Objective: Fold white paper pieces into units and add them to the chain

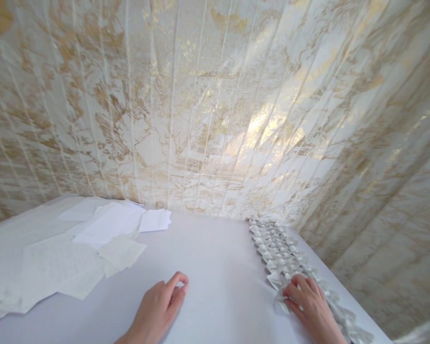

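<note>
Over the white tabletop, my left hand (162, 302) is curled with thumb and forefinger tips together; nothing shows between them. My right hand (307, 302) is lower right, its fingers bent and closed on a small folded paper piece (281, 303). That piece touches the near left side of a long band of folded paper pieces (272, 243), which stand in close overlapping rows. The band runs from the far edge toward me along the right side, and my right hand and wrist hide part of it.
Loose sheets of paper (60, 258) overlap across the left side. Smaller white slips (155, 220) lie near the far edge of the table (215, 253). A gold and white patterned curtain (186, 110) hangs behind and along the right.
</note>
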A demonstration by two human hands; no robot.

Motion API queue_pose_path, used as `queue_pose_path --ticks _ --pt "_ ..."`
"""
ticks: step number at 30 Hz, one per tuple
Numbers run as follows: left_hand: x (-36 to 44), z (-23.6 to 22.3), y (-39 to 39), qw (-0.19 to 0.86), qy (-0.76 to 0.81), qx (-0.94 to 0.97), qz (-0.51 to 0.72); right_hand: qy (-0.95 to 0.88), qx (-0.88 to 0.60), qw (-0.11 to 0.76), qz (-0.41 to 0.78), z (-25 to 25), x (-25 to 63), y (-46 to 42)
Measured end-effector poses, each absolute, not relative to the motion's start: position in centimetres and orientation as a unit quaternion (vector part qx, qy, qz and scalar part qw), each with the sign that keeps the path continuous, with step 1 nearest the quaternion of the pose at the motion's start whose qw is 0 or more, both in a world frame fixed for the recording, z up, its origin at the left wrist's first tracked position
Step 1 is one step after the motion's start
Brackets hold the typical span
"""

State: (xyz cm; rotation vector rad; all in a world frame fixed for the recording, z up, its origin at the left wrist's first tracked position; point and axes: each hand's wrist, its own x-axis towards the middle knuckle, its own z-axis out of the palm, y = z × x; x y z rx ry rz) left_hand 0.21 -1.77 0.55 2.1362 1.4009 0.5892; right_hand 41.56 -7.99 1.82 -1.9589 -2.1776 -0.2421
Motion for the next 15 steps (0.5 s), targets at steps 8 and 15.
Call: queue_pose_path --ticks 8,15 --pt "0.3 0.6 -1.8 0.249 0.524 0.787 0.211 -0.72 -0.673 0.09 -0.146 1.5 40.7 -7.0" --pt "0.3 0.4 -1.6 0.24 0.528 0.792 0.192 -0.712 -0.681 0.078 -0.15 1.1 41.4 -6.9"
